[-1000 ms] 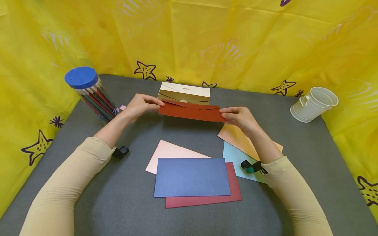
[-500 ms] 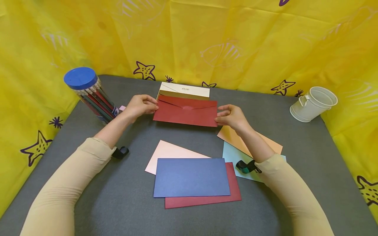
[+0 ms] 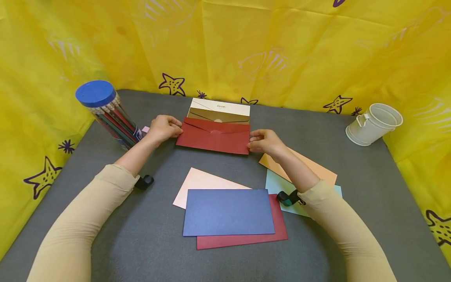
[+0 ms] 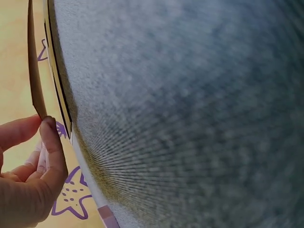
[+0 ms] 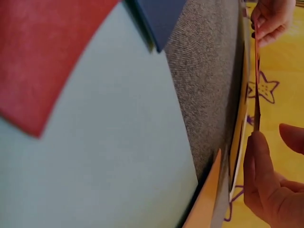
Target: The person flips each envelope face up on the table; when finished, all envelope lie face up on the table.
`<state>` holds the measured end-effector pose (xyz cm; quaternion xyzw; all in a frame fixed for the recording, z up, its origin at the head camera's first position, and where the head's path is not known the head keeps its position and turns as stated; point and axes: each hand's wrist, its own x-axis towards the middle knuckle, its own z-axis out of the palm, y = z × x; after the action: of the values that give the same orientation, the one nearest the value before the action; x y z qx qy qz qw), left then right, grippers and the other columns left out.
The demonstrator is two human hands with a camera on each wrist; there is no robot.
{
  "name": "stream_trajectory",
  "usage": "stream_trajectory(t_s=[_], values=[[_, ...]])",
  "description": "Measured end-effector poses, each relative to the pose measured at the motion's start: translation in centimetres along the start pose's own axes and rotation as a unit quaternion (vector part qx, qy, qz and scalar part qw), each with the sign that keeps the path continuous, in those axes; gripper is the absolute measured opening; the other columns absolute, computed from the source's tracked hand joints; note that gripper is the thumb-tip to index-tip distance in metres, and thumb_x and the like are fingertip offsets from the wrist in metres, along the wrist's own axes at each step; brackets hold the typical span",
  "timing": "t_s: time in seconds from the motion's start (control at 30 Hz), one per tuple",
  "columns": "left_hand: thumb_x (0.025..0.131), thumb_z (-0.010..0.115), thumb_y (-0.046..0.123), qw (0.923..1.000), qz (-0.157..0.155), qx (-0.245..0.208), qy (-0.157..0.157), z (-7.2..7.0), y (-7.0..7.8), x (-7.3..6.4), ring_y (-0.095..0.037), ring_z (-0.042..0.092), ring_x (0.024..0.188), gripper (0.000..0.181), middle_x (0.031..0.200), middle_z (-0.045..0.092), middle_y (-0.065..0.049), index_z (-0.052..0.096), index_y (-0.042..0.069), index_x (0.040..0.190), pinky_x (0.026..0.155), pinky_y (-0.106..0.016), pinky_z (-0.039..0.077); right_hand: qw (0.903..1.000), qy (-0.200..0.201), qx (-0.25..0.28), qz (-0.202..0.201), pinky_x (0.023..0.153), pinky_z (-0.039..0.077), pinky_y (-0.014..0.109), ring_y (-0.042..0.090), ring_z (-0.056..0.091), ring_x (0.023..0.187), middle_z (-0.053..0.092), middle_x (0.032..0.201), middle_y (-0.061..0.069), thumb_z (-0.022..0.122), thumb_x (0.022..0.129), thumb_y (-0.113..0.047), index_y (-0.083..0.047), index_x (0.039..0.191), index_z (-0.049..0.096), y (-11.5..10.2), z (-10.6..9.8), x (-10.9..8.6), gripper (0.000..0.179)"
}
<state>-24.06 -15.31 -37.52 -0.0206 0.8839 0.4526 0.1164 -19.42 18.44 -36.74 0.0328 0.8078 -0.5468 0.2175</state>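
Note:
A red envelope (image 3: 215, 139), flap side up, is just above the table in front of a gold envelope (image 3: 229, 116) and a white envelope (image 3: 225, 105), partly overlapping the gold one. My left hand (image 3: 164, 129) pinches its left end between thumb and finger, seen closely in the left wrist view. At the opposite end my right hand (image 3: 268, 141) touches the edge from below with its fingertips (image 5: 259, 142); another digit stands apart above it. Nearer me lie a blue envelope (image 3: 229, 212), a pink envelope (image 3: 208, 182) and a dark red envelope (image 3: 243, 241).
Under my right forearm lie an orange envelope (image 3: 317, 168) and a light blue envelope (image 3: 275, 184). A blue-lidded tub of pencils (image 3: 112, 113) stands at the left. A white mug-like pot (image 3: 370, 127) stands at the back right. Yellow patterned cloth (image 3: 225, 47) surrounds the grey table (image 3: 141, 235).
The red envelope has come down and slightly left, its flap face turning into view and the gold envelope showing again behind it. My right hand has moved left with it.

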Motion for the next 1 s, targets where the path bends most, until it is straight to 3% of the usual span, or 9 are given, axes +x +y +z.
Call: stream_trajectory(t_s=[0.33,0.63,0.8,1.0], values=[[0.084,0.071,0.012,0.9984,0.008,0.055,0.007,0.12,-0.49,0.44,0.006,0.056,0.059,0.032,0.092,0.074,-0.011,0.069,-0.004,0.113,0.058,-0.011,0.047,0.9993,-0.036,0.003,0.007,0.100,0.053,0.039,0.012,0.061,0.096,0.050,0.129,0.022,0.057,0.095,-0.003,0.011,0.146,0.035,0.70,0.61,0.52,0.057],[0.084,0.069,0.014,0.9918,0.025,0.125,0.013,0.28,-0.26,0.45,-0.012,0.058,0.075,0.029,0.096,0.072,-0.016,0.071,-0.001,0.109,0.063,-0.018,0.041,0.9976,-0.067,-0.004,0.017,0.108,0.047,0.046,0.039,0.052,0.131,0.046,0.146,0.030,0.050,0.099,-0.006,0.010,0.151,0.026,0.66,0.74,0.51,0.059],[0.085,0.067,0.013,0.9887,0.032,0.146,0.009,0.42,-0.20,0.39,-0.020,0.061,0.083,0.029,0.101,0.072,-0.019,0.070,-0.002,0.109,0.067,-0.020,0.041,0.9973,-0.073,-0.010,0.010,0.108,0.046,0.047,0.042,0.052,0.132,0.046,0.147,0.030,0.048,0.101,-0.007,0.010,0.151,0.025,0.80,0.70,0.56,0.057],[0.085,0.068,0.013,0.9879,0.030,0.152,0.007,0.43,-0.06,0.26,-0.021,0.060,0.083,0.029,0.100,0.071,-0.019,0.070,-0.002,0.110,0.067,-0.021,0.040,0.9967,-0.077,-0.024,0.006,0.107,0.047,0.046,0.042,0.053,0.131,0.046,0.147,0.029,0.048,0.101,-0.008,0.010,0.151,0.026,0.92,0.50,0.53,0.057]])
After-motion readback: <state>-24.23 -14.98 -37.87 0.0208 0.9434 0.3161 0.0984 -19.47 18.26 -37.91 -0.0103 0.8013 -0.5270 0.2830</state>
